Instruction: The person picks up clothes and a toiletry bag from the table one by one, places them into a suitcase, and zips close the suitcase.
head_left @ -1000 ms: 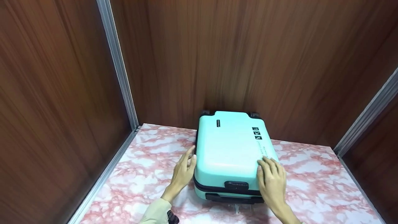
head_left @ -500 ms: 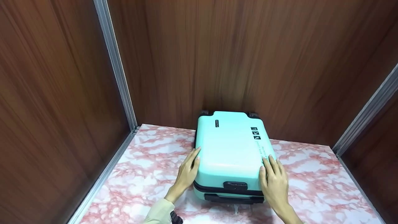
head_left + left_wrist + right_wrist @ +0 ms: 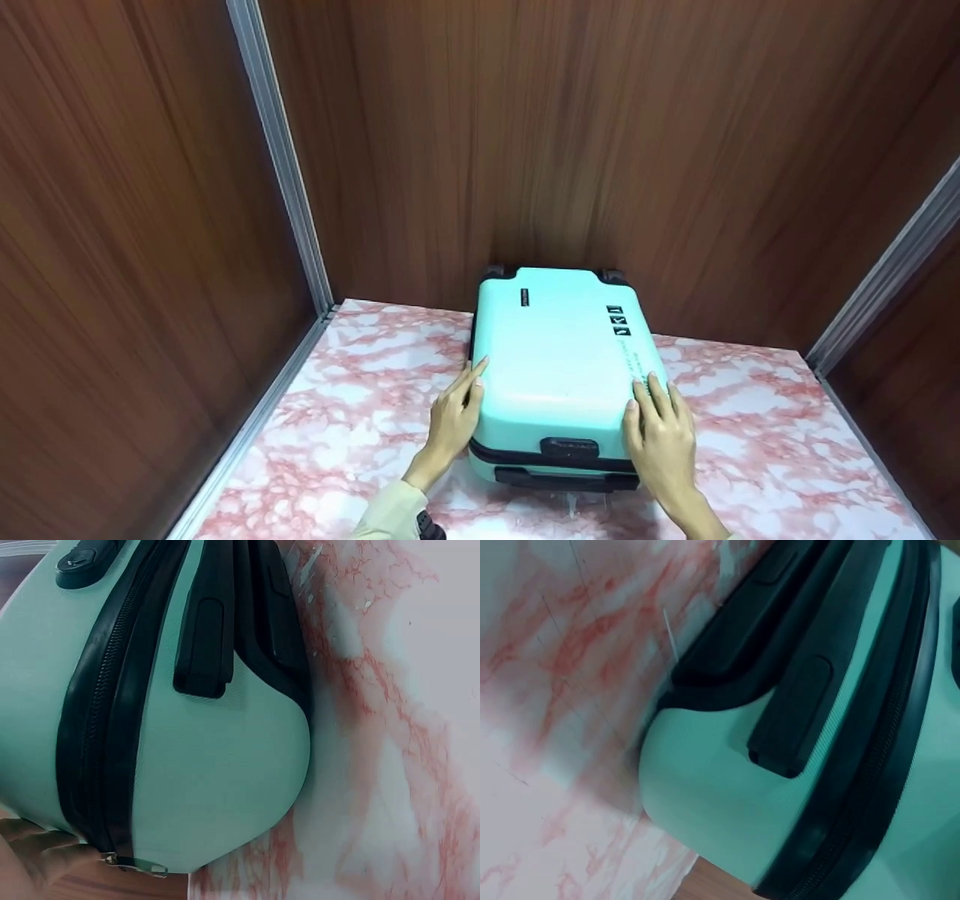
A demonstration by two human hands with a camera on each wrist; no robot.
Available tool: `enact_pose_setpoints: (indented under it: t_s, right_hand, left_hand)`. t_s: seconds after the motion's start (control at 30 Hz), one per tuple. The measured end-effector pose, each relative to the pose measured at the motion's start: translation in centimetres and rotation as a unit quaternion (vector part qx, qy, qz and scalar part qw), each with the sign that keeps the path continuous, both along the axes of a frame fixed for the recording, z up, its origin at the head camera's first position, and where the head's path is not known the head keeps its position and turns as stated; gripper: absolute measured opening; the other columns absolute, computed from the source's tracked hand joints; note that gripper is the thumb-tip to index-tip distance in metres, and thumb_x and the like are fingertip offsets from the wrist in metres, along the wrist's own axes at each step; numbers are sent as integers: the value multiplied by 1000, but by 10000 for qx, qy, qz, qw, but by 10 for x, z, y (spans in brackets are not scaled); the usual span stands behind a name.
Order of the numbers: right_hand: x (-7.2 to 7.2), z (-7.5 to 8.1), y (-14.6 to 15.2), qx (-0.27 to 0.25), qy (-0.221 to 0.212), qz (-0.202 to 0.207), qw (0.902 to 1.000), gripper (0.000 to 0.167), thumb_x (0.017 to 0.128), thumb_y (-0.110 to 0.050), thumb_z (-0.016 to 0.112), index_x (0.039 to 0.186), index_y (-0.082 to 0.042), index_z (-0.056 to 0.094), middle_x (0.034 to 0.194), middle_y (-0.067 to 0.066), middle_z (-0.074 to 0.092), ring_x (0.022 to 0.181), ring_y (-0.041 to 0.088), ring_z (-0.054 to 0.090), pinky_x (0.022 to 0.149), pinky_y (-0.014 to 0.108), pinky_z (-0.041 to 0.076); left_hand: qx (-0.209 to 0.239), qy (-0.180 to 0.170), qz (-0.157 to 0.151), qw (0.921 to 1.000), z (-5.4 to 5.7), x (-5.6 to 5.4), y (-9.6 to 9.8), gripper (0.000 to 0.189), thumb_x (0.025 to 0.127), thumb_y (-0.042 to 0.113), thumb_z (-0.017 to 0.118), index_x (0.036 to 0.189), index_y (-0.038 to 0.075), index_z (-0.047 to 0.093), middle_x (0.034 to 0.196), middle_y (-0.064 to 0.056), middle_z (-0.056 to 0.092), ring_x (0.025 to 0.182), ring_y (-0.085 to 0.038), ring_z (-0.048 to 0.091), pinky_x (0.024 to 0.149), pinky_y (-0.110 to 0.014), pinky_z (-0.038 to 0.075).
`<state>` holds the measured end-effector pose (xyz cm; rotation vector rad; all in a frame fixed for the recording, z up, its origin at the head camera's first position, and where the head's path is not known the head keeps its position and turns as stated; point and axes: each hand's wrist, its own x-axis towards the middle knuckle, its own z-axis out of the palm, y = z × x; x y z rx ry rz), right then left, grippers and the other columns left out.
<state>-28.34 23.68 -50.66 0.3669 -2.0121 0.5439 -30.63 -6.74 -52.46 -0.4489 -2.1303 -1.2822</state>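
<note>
A mint-green hard-shell suitcase (image 3: 555, 337) lies flat, its wheels (image 3: 613, 277) toward the back panel. My left hand (image 3: 454, 412) rests on its near left edge, fingers fairly straight and fingertips over the top. On the near right edge lies my right hand (image 3: 663, 439), its fingers extended over the lid. A black zipper band (image 3: 97, 712) runs round the suitcase, with metal zipper pulls (image 3: 135, 865) close to the left fingers in the left wrist view. A black carry handle (image 3: 802, 705) and the near end fill the right wrist view, where my right hand is out of frame.
The suitcase stands on a pink-and-white marbled surface (image 3: 375, 390). Brown wood-grain panels enclose it at the back (image 3: 570, 135), left (image 3: 150, 225) and right. Metal strips (image 3: 281, 150) line the corners. Small scuffs (image 3: 572, 504) mark the surface in front of the suitcase.
My left hand has come from beside the suitcase up onto its left edge. The right hand has slid slightly to the right. The suitcase looks unmoved.
</note>
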Motion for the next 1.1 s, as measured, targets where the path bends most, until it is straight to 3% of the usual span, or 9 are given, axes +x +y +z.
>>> enact_pose_setpoints:
  t_s: [0.07,0.13,0.2,0.43,0.5,0.6,0.77,0.93,1.1]
  right_hand:
    - [0,2,1,32,-44,55,10000,32,93,-13,57,118,4,69,126,26,62,121,52,49,99,64,36]
    - [1,2,2,53,-99,134,9998,32,93,-11,58,119,5,68,126,27,61,122,52,48,99,64,36]
    - [0,2,1,47,-145,216,9997,32,94,-10,58,119,6,67,127,27,61,123,51,47,98,65,38]
    - [-4,-3,1,3,-79,349,9994,33,96,-13,55,119,6,67,127,27,61,123,50,48,91,67,42]
    - [-5,-3,3,-32,-56,372,9993,34,95,-15,54,119,6,68,127,26,61,123,50,48,90,68,42]
    - [-9,-5,8,-209,-64,515,9984,34,95,-15,55,119,4,68,128,24,61,124,48,48,90,67,42]
    - [-15,-8,16,-669,18,1113,9915,32,90,-9,63,120,-1,70,128,20,62,123,43,48,92,66,39]
    - [-12,-5,19,-631,-392,1107,9911,35,89,-5,65,123,-2,68,131,20,60,124,45,46,94,66,38]
    - [-1,4,21,-418,-923,811,9915,36,92,-9,66,127,-2,66,136,18,58,128,45,45,97,66,38]
  left_hand:
    - [7,100,87,9999,0,0,1,38,104,18,49,140,16,58,138,-23,53,83,-24,70,40,-18,22]
    - [5,180,158,9997,0,0,1,37,103,17,50,139,16,59,135,-24,55,51,-9,51,40,-15,17]
    - [10,216,196,9996,0,1,0,37,102,17,51,138,17,60,134,-24,56,41,-5,28,41,-14,14]
    - [39,336,289,9990,-3,3,-1,37,101,15,52,137,15,62,126,-23,62,73,-29,68,41,-12,15]
    - [70,387,254,9989,-4,4,0,37,101,14,53,136,15,62,107,-22,69,54,-20,57,41,-12,14]
    - [-3,615,335,9975,-6,7,2,38,99,13,54,135,15,63,102,-22,70,45,-2,45,40,-11,13]
    - [-190,875,511,9947,-5,16,2,39,96,15,55,133,14,64,123,-27,62,44,8,8,38,-11,12]
    - [-386,733,713,9940,-1,16,2,39,95,18,56,133,15,65,123,-22,64,44,6,7,37,-12,13]
    - [-401,126,709,9966,5,13,2,40,97,25,56,135,16,62,130,-9,64,43,5,13,37,-16,20]
